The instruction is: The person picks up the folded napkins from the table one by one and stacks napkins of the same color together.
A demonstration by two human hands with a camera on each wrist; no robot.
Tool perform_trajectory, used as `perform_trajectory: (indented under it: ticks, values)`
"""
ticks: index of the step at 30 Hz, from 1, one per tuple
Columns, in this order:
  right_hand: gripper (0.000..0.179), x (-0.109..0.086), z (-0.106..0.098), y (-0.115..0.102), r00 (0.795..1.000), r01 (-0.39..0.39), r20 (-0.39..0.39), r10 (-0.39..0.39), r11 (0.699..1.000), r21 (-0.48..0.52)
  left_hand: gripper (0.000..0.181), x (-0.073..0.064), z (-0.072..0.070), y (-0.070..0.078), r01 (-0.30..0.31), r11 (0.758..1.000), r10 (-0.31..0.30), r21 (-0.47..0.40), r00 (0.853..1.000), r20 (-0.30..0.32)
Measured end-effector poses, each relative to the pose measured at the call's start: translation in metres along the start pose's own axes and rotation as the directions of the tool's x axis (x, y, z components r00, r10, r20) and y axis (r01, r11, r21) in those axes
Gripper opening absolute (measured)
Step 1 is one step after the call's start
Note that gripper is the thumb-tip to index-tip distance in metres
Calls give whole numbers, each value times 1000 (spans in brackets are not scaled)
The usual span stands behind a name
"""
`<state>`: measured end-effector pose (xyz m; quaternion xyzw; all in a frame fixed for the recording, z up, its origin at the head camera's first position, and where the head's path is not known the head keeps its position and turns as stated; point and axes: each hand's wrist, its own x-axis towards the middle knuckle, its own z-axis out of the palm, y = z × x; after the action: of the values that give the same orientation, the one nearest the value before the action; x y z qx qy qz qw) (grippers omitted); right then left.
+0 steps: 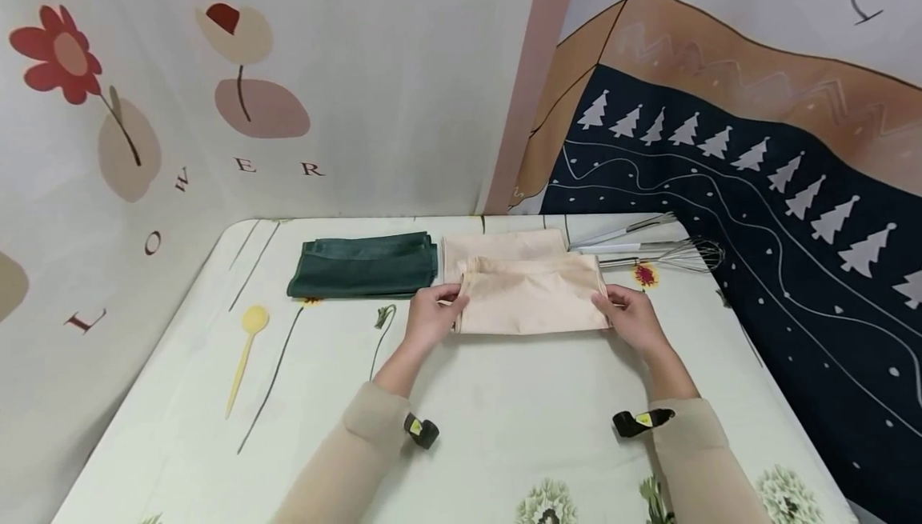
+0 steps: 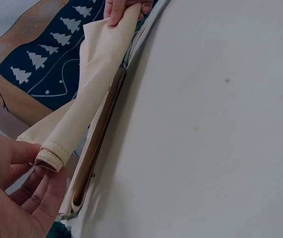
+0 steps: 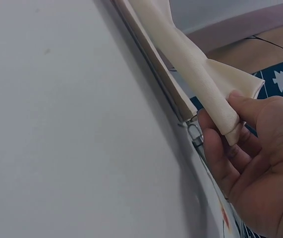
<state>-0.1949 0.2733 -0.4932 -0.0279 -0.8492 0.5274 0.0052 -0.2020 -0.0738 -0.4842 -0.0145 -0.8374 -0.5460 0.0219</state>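
Between my two hands a folded cream cloth is held up by its side edges. My left hand pinches the left end between thumb and fingers; in the left wrist view the stitched, folded edge shows at the fingertips. With thumb and fingers, my right hand pinches the opposite end, also seen in the right wrist view as a rolled cloth corner. Behind and partly hidden by it, a second folded cream cloth lies on the table. Both wrist views show the held cloth raised above that one.
A folded dark green cloth lies left of the cream ones. To their right are a wire whisk and other utensils with pale handles. A yellow spoon lies at the left on the flower-printed table cover. Printed curtains hang behind.
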Motion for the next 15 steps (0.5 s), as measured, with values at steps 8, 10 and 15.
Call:
perform_trajectory:
  ticks: [8, 10, 15]
  values:
    - [37, 22, 8, -12, 999, 43, -19, -43, 998, -36, 26, 17, -10, 1, 20, 999, -18, 50, 999, -34]
    - [38, 27, 11, -13, 999, 44, -20, -45, 998, -41, 26, 21, -12, 0, 24, 998, -21, 65, 999, -41]
    - [35, 37, 20, -15, 999, 42, -29, -42, 999, -11, 27, 33, -17, -1, 17, 995, -12, 102, 999, -49]
